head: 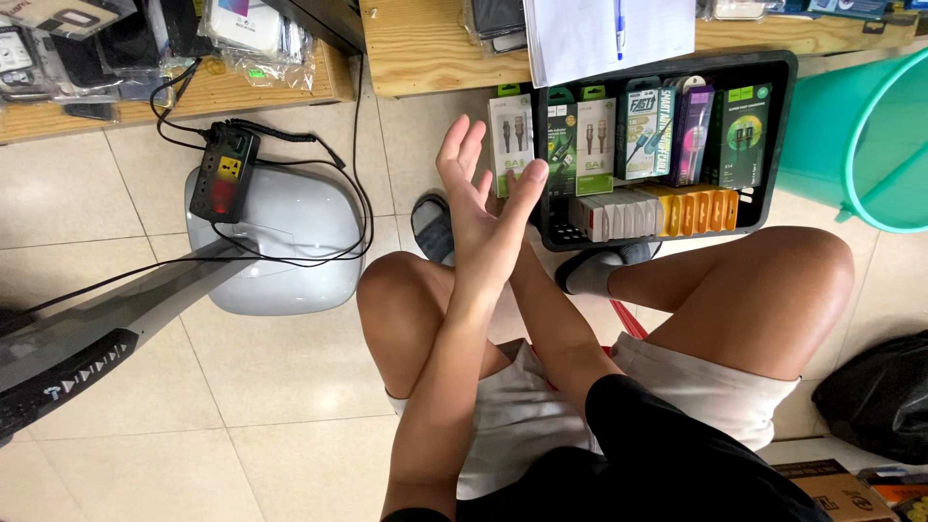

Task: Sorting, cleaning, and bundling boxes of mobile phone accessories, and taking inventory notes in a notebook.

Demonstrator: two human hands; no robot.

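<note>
My left hand (480, 208) is raised over my knees with its fingers spread and nothing in it. My right forearm (553, 324) crosses beneath it, and the right hand is hidden behind the left hand. Just beyond the fingers a white packaged cable (509, 143) stands at the left end of a black crate (776, 130). The crate holds several upright cable packages (667, 130). A row of small white and orange boxes (665, 211) sits in front of them. I am seated, with my socked feet on the tile floor by the crate.
A black power strip (224, 174) with tangled cords lies on a white appliance base (285, 266) to the left. A teal bucket (865, 145) stands at the right and a black bag (882, 396) at lower right. Wooden shelves (425, 53) carry a paper sheet (580, 43).
</note>
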